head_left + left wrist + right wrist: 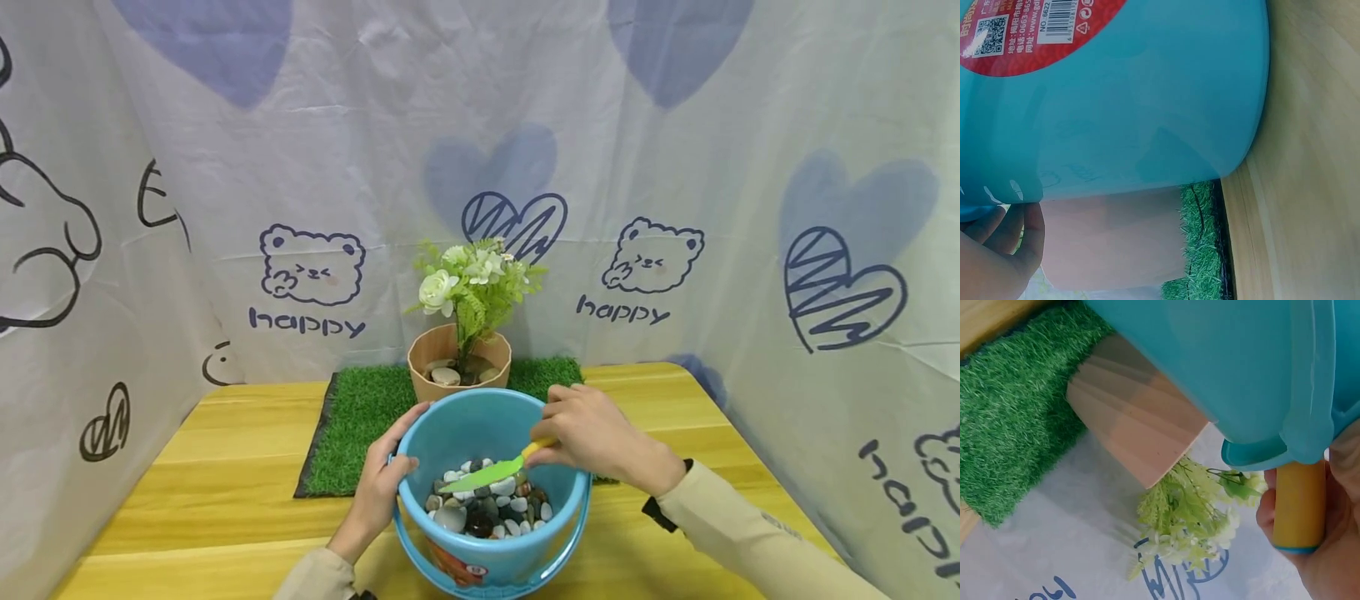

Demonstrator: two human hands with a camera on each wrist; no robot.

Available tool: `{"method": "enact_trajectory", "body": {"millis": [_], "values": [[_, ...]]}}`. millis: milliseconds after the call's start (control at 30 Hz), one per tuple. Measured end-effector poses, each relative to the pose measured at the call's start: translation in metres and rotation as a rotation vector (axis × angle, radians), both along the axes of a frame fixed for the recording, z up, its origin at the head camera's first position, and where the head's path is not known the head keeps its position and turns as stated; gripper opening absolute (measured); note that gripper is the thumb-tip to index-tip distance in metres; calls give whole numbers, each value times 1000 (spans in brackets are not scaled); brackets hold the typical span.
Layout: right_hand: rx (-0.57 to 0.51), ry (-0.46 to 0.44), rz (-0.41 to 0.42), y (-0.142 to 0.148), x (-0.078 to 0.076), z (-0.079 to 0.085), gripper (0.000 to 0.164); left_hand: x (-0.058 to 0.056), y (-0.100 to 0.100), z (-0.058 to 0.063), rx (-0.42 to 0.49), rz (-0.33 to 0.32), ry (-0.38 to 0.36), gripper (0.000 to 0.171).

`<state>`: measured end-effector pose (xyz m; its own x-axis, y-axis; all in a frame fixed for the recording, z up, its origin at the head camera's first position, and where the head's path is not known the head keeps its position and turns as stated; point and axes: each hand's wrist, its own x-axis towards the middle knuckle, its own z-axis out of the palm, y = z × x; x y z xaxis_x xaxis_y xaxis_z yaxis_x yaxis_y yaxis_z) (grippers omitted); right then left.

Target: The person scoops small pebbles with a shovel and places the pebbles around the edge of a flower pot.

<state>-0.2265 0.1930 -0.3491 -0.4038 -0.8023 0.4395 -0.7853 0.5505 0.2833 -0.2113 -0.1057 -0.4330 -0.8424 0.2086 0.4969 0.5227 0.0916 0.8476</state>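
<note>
A blue plastic bucket [465,421] stands at the near middle of the table, with mixed white, grey and brown pebbles [453,518] in its bottom. My left hand [378,475] grips its left rim, thumb over the edge and fingers on the outside, as the left wrist view also shows the fingers [1033,237] against the wall. In my right hand [588,433] is a toy trowel with a green blade [483,477], gripped by its yellow handle [1299,506]. The blade lies tilted just over or on the pebbles; I cannot tell if it touches them.
Behind the bucket a peach flowerpot [422,379] with white flowers [480,283] and a few stones stands on a green artificial grass mat [356,433]. The wooden table [202,492] is enclosed by printed white cloth [375,167]. The bucket's handle [420,562] hangs down in front.
</note>
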Motion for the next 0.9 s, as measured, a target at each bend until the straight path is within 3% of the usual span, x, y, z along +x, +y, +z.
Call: {"method": "enact_trajectory", "body": {"millis": [267, 500, 900], "values": [[188, -177, 59, -8, -6, 14, 29, -1, -1, 0, -8, -17, 44, 69], [246, -321, -11, -18, -1, 16, 29, 0, -1, 0, -6, -7, 30, 68], [118, -178, -115, -23, 8, 8, 17, 1, -1, 0, -11, 1, 32, 68]]}}
